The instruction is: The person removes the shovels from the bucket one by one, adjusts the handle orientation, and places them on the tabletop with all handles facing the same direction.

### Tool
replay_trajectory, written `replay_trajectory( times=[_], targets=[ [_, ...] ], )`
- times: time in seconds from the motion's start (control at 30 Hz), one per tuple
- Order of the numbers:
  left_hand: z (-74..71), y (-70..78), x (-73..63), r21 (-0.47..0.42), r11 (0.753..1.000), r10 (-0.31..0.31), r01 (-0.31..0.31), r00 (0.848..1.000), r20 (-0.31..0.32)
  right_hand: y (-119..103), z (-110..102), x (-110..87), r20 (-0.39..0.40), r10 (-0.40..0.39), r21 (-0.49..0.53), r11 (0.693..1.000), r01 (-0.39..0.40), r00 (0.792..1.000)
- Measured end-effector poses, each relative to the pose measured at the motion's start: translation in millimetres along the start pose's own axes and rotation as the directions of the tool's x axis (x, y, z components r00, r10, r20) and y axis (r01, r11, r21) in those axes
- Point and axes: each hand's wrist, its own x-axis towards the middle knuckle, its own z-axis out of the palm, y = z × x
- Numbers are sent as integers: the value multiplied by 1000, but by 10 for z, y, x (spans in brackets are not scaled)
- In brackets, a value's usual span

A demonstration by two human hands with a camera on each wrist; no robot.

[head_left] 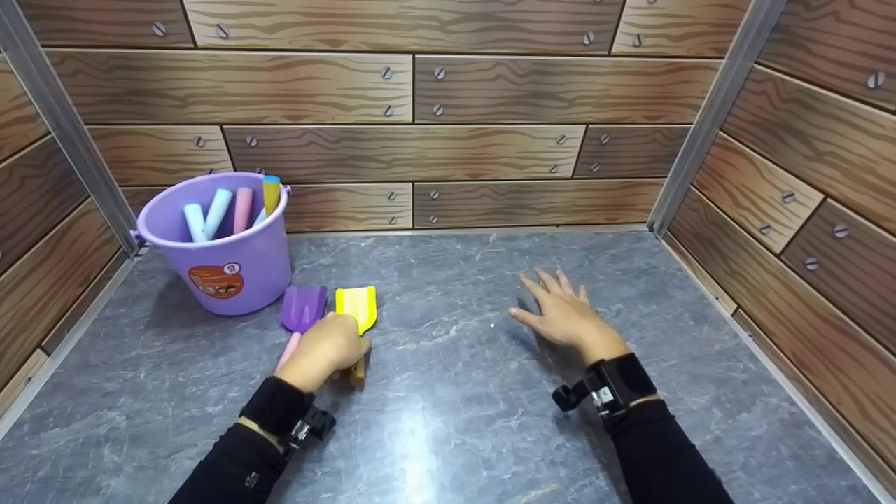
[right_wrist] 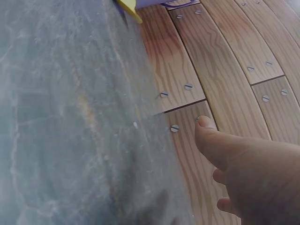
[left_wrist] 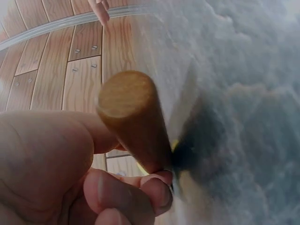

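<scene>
My left hand (head_left: pixel 327 346) holds a toy shovel with a yellow blade (head_left: pixel 358 305) by its brown handle (left_wrist: pixel 133 119). In the left wrist view the curled fingers (left_wrist: pixel 126 194) are around the handle, whose round end faces the camera. Just left of it lies a purple toy shovel (head_left: pixel 304 306) with a pink handle, partly hidden behind the left hand and wrist. My right hand (head_left: pixel 567 315) is spread over the grey surface on the right, holding nothing. The right wrist view shows its thumb (right_wrist: pixel 220 145) stretched out.
A purple bucket (head_left: pixel 262 273) stands at the back left, with light blue, pink and yellow handles sticking up from it. The grey marbled table (head_left: pixel 448 350) is bounded by wood-patterned walls (head_left: pixel 490 150) at the back and both sides.
</scene>
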Motion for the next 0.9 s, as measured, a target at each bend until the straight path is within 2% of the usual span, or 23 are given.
replay_trajectory(
  times=[0.17, 0.27, 0.5, 0.67, 0.9],
  targets=[
    [40, -6, 45, 6, 1000, -11, 11, 998, -59, 34, 61, -4, 29, 3, -20, 1000, -2, 1000],
    [58, -7, 66, 8, 1000, -23, 23, 997, -71, 52, 82, -17, 62, 20, -14, 1000, -19, 998],
    [27, -10, 22, -86, 996, -7, 5, 1000, -23, 247, 202, 99, 184, 82, 4, 996, -84, 980],
    [21, -14, 9, -78, 997, 6, -7, 1000, -10, 434, 333, 243, 194, 84, -1, 996, -85, 978],
    [32, -36, 40, -86, 996, 17, -18, 1000, -11, 291, 238, 135, 178, 51, 12, 998, -54, 983]
  ],
)
